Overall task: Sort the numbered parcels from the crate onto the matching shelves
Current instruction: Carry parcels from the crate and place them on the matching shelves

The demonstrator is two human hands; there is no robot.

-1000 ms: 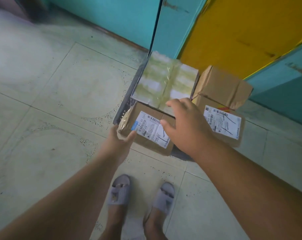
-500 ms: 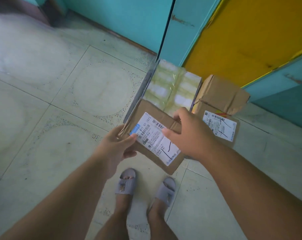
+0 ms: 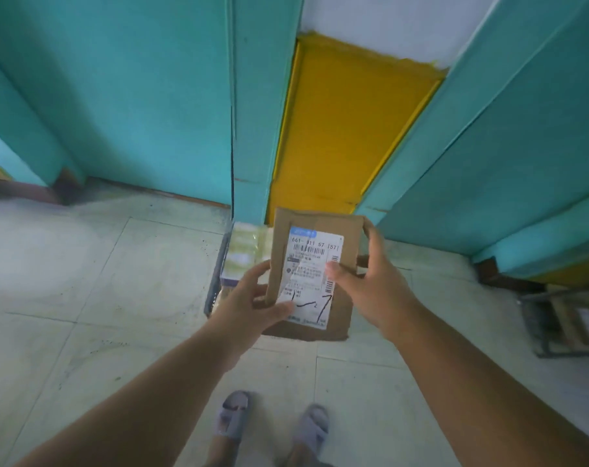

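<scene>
I hold a brown cardboard parcel (image 3: 315, 274) upright in front of me, its white shipping label facing me with a handwritten "1-7" at the bottom. My left hand (image 3: 252, 298) grips its lower left edge. My right hand (image 3: 370, 278) grips its right side, thumb on the label. Behind and below the parcel the dark crate (image 3: 215, 278) stands on the floor, mostly hidden, with a parcel wrapped in clear tape (image 3: 245, 251) showing at its left.
Teal panels (image 3: 134, 96) and a yellow panel (image 3: 343, 129) rise from the tiled floor just behind the crate. Another dark crate with cardboard in it (image 3: 569, 321) sits at the right edge. My feet in grey slippers (image 3: 272, 423) stand below.
Both hands have lifted the labelled parcel out of the crate and turned it upright toward me. The view has tilted up, so the panels now fill the upper frame.
</scene>
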